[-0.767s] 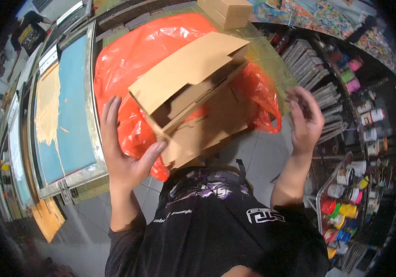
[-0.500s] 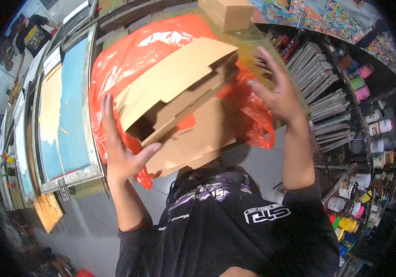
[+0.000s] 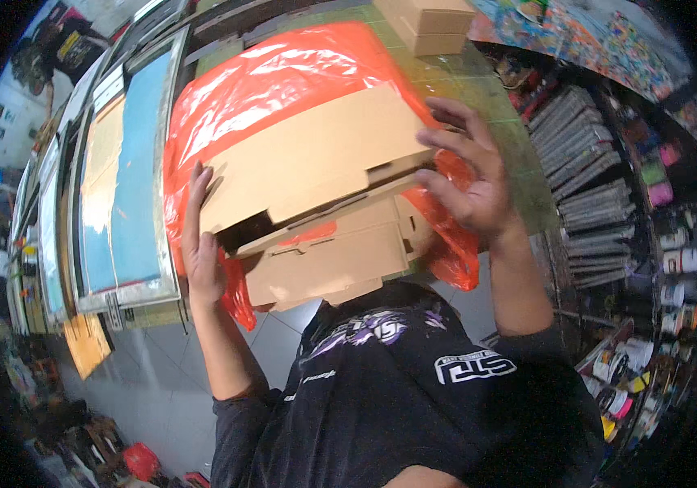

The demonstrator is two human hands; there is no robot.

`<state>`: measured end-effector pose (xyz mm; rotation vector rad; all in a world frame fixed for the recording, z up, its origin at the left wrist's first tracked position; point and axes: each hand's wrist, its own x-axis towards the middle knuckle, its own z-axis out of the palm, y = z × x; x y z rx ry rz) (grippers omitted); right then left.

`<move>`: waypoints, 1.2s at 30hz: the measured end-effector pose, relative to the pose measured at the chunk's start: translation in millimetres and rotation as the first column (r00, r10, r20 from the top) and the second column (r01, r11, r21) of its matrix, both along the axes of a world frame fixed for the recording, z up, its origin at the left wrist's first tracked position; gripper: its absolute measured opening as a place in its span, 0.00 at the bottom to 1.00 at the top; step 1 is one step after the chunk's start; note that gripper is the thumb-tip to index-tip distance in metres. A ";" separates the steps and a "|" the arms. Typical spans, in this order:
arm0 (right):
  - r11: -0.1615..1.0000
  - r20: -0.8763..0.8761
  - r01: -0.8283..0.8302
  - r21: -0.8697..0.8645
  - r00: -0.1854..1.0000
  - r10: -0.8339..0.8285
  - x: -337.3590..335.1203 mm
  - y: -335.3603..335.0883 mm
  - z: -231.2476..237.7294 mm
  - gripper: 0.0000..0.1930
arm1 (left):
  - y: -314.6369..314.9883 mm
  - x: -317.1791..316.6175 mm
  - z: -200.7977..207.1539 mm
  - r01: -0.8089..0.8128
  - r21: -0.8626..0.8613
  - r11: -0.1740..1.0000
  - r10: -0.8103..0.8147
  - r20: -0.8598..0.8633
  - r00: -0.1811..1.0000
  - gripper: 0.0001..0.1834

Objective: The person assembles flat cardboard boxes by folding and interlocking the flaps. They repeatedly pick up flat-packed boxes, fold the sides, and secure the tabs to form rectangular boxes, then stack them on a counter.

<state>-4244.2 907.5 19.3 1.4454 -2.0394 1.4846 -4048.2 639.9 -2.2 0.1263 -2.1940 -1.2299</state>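
A brown cardboard box (image 3: 316,159) lies partly folded on a red plastic bag (image 3: 283,69), its broad panel on top and a dark gap along the near side. My left hand (image 3: 204,252) is against the box's left end, fingers pointing up along it. At the right end my right hand (image 3: 474,175) curves its fingers and thumb round the edge. Between them the box is held from both sides. Below it, nearer to me, lies a flat cardboard piece (image 3: 324,268) with slots and flaps.
Farther back on the table stands a closed cardboard box (image 3: 434,24). Framed screens (image 3: 133,187) with blue and cream surfaces lean at left. Stacked grey frames (image 3: 576,142) and paint tubs (image 3: 683,260) fill shelves at right. Another person (image 3: 72,45) is at the far left.
Both hands have come inward from beside the box onto its two ends. The box's top panel now lies flatter and less tilted.
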 end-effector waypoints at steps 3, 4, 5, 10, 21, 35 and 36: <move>0.995 0.041 -0.047 0.083 0.998 0.044 -0.4 0.5 0.5 0.18 | -5.3 8.5 -8.0 -0.029 0.038 0.999 0.030 -0.019 0.999 0.38; 0.997 0.029 -0.002 0.071 1.000 0.000 2.4 -4.2 5.3 0.14 | -10.0 9.9 -8.6 -0.024 0.049 0.999 0.026 -0.035 0.999 0.37; 0.997 -0.013 -0.009 0.078 1.000 0.010 -2.0 -6.7 10.1 0.12 | -12.4 12.4 -3.0 -0.061 0.056 0.997 0.061 -0.005 0.998 0.32; 0.991 -0.004 0.000 0.133 1.000 0.001 -33.4 -25.7 44.2 0.09 | -30.7 -3.7 40.7 0.048 0.240 0.969 -0.056 0.025 0.998 0.31; 0.991 0.186 -0.055 0.119 0.982 0.032 -74.9 -64.8 55.1 0.13 | -63.8 -34.9 46.5 -0.141 0.690 0.710 0.103 0.096 0.990 0.29; 0.908 0.253 0.008 -0.419 0.961 0.108 -48.1 -50.2 9.6 0.30 | -70.4 -24.5 14.4 -0.017 0.786 0.618 0.087 -0.047 0.995 0.33; 0.924 -0.124 0.135 -0.358 0.974 -0.190 -45.6 -44.0 19.8 0.31 | -72.0 -21.6 12.3 -0.016 0.759 0.651 0.054 -0.026 0.998 0.32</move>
